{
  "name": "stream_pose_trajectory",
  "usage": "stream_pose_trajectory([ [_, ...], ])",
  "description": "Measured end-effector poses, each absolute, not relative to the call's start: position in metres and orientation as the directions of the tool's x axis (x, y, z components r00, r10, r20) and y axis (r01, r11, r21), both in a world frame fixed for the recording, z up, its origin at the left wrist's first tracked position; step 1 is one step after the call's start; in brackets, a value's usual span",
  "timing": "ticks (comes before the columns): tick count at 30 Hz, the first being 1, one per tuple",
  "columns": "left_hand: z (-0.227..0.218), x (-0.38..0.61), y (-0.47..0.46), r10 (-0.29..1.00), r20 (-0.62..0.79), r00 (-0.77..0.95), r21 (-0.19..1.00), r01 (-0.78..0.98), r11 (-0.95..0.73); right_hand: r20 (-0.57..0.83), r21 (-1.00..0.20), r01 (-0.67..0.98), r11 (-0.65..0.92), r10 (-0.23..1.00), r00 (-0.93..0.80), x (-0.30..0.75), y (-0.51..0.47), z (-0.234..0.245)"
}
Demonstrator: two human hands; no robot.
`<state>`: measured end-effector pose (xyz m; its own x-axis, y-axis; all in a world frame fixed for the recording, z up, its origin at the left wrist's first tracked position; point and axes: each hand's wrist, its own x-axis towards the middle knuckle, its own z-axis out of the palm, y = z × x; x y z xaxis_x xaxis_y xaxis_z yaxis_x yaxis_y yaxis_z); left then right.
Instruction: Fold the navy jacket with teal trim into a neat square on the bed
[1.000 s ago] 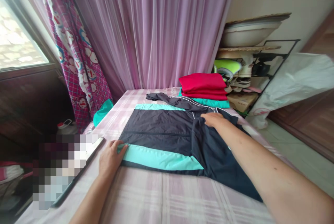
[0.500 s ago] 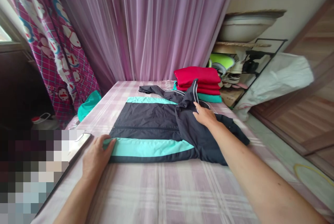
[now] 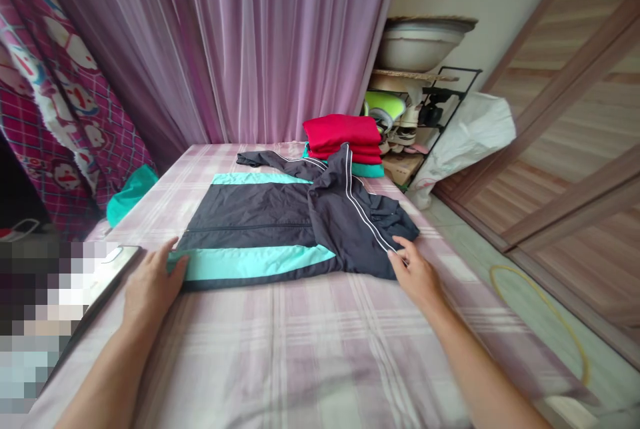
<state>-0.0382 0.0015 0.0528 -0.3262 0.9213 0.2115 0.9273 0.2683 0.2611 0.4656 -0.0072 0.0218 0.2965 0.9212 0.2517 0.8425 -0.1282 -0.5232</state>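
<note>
A dark navy and teal jacket (image 3: 260, 222) lies flat on a pink plaid bed cover (image 3: 300, 349). Its right sleeve (image 3: 355, 215), with a white stripe, is folded over the body. My left hand (image 3: 150, 279) lies flat with spread fingers on the jacket's teal hem at its near left corner. My right hand (image 3: 415, 272) touches the sleeve's cuff end at the jacket's right edge, fingers curled at the fabric. The other sleeve (image 3: 265, 159) trails toward the far side.
A stack of folded red and teal clothes (image 3: 345, 142) sits at the bed's far end. A teal cloth (image 3: 130, 192) lies at the left edge, a phone (image 3: 107, 275) near my left hand. Curtains hang behind; a shelf rack (image 3: 415, 109) and white sack (image 3: 470, 132) stand right.
My right hand slid from the middle of the sleeve down to its cuff end, laying the sleeve over the jacket. The left hand stayed on the hem. The view shifted right.
</note>
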Motion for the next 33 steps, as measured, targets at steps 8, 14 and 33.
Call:
stream_pose_trajectory([
  [8, 0.062, -0.036, -0.015, 0.953, 0.191, -0.235, 0.149, 0.967, 0.209, 0.255, -0.341, 0.939, -0.040, 0.958, 0.133, 0.491, -0.023, 0.042],
  [14, 0.061, -0.041, -0.026, 0.952, 0.197, -0.236, 0.085, 0.971, 0.223, 0.195, -0.074, 0.997, 0.018, 0.981, -0.004, 0.493, -0.049, 0.029],
  [33, 0.023, 0.064, -0.009, 0.915, 0.064, 0.398, 0.107, 0.909, -0.403, -0.059, -0.033, 0.989, 0.143, 0.988, -0.145, 0.407, 0.019, 0.027],
])
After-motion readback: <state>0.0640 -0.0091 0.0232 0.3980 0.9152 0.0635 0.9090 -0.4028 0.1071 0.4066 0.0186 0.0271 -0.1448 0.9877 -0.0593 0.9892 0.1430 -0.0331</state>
